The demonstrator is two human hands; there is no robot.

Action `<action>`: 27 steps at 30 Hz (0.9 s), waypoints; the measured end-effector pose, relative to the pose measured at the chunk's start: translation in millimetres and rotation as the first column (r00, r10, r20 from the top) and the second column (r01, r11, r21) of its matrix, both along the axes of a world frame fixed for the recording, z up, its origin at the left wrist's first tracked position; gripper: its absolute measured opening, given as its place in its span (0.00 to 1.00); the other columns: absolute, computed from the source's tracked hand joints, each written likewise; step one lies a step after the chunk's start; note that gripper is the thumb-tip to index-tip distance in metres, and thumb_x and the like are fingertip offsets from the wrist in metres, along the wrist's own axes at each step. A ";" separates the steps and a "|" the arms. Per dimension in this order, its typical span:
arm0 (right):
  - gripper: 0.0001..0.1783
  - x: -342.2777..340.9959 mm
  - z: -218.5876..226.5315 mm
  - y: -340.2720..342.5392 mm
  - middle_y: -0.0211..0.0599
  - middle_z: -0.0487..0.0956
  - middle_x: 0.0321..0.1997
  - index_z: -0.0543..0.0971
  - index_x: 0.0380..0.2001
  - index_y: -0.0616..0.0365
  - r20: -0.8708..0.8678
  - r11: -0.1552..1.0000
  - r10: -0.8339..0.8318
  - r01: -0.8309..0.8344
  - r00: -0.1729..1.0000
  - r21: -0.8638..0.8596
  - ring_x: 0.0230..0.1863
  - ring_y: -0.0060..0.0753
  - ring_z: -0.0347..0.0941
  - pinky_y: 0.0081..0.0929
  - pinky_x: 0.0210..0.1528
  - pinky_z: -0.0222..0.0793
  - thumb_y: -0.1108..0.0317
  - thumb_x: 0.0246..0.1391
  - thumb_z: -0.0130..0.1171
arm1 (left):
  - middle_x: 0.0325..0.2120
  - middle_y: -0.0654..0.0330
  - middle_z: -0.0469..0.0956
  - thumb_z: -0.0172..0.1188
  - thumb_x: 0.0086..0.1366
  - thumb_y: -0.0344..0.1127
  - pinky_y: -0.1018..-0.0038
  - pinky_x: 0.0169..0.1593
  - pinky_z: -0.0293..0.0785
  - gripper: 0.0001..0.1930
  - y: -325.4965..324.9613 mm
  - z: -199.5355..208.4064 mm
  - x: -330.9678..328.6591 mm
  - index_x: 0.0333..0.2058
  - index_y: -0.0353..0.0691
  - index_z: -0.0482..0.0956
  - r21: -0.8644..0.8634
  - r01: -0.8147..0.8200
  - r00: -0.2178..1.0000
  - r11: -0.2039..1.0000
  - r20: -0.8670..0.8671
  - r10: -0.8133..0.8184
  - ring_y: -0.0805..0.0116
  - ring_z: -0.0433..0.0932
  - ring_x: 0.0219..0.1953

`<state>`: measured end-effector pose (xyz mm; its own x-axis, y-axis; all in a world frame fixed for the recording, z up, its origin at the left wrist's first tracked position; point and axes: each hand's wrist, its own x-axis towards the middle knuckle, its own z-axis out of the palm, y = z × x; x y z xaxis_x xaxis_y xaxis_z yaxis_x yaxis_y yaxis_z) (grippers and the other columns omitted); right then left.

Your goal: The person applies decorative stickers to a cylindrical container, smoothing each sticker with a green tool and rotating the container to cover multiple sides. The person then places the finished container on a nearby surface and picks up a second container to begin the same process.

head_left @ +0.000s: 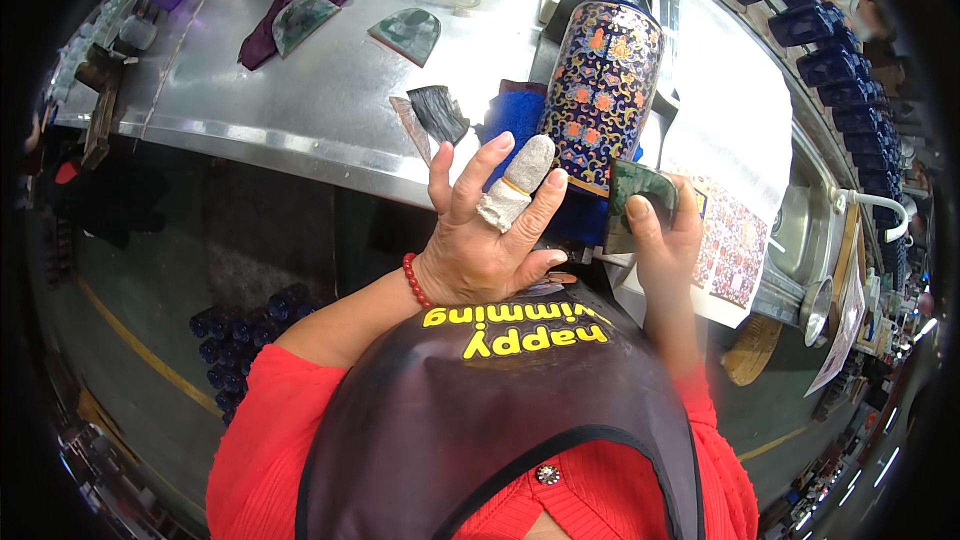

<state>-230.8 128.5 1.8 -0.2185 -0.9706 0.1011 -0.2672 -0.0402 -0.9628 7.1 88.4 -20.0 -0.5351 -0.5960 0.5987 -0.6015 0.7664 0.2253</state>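
Left hand (480,255) has its grip spread by the near end of the patterned vase (603,80), which lies neck-far toward the tabletop's (230,90) right. Right hand's (668,240) pinching a dark green plate (638,185), can't tell if it's touching.

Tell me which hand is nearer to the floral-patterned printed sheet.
Right. The right hand, gripping a dark green scraper, is at the left edge of the floral-patterned printed sheet; the left hand is farther left, by the near end of the floral vase.
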 end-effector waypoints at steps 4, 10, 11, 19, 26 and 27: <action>0.15 1.0 0.1 0.0 0.27 0.79 0.38 0.76 0.47 0.62 0.000 1.000 -0.003 0.003 1.000 -0.009 0.38 0.17 0.72 0.18 0.43 0.69 0.66 0.64 0.66 | 0.62 0.43 0.74 0.49 0.74 0.62 0.43 0.74 0.34 0.34 0.3 -0.4 0.6 0.62 0.39 0.78 0.022 0.020 1.000 1.000 -0.013 -0.020 0.44 0.59 0.70; 0.15 -0.2 -2.8 0.7 0.27 0.79 0.39 0.76 0.48 0.62 0.035 1.000 0.005 -0.005 0.999 -0.011 0.38 0.17 0.72 0.18 0.43 0.69 0.66 0.65 0.66 | 0.62 0.53 0.75 0.47 0.74 0.62 0.42 0.73 0.31 0.33 -0.5 -4.0 -1.8 0.64 0.42 0.75 0.163 0.028 0.994 0.986 -0.112 -0.010 0.50 0.58 0.70; 0.15 -0.2 -2.9 0.8 0.27 0.79 0.39 0.76 0.48 0.62 0.037 1.000 0.005 -0.005 0.999 -0.011 0.38 0.17 0.72 0.18 0.43 0.69 0.66 0.65 0.66 | 0.62 0.53 0.75 0.47 0.74 0.62 0.42 0.74 0.31 0.33 -0.8 -4.5 -2.0 0.64 0.42 0.75 0.151 0.034 0.994 0.988 -0.110 -0.017 0.51 0.58 0.69; 0.15 1.4 0.3 -0.3 0.28 0.79 0.38 0.76 0.47 0.62 0.036 1.000 0.003 -0.004 0.999 0.028 0.39 0.18 0.72 0.19 0.43 0.70 0.65 0.64 0.66 | 0.62 0.52 0.74 0.50 0.73 0.60 0.41 0.74 0.32 0.30 -3.1 -3.4 -1.7 0.63 0.45 0.76 0.082 0.054 0.996 0.995 -0.076 -0.048 0.50 0.58 0.70; 0.15 -10.5 32.7 -12.3 0.40 0.82 0.35 0.79 0.44 0.63 -0.241 0.995 0.091 -0.096 0.966 -0.010 0.34 0.33 0.80 0.29 0.39 0.75 0.68 0.57 0.69 | 0.68 0.51 0.68 0.72 0.56 0.51 0.37 0.72 0.28 0.44 -28.6 17.3 -17.8 0.69 0.44 0.67 0.098 0.058 0.996 0.994 -0.075 -0.051 0.51 0.59 0.69; 0.15 -12.8 41.8 -20.1 0.38 0.82 0.35 0.79 0.44 0.63 -0.283 0.985 0.157 -0.171 0.946 -0.027 0.35 0.30 0.79 0.29 0.39 0.74 0.67 0.57 0.70 | 0.68 0.51 0.66 0.74 0.53 0.50 0.36 0.72 0.29 0.47 -33.0 20.0 -19.6 0.70 0.44 0.65 0.121 0.050 0.996 0.991 -0.073 -0.042 0.50 0.59 0.69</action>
<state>-243.7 108.4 43.6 -0.0128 -0.9827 0.1848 -0.5102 -0.1526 -0.8464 -12.5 55.4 0.0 -0.5230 -0.6431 0.5594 -0.5455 0.7568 0.3600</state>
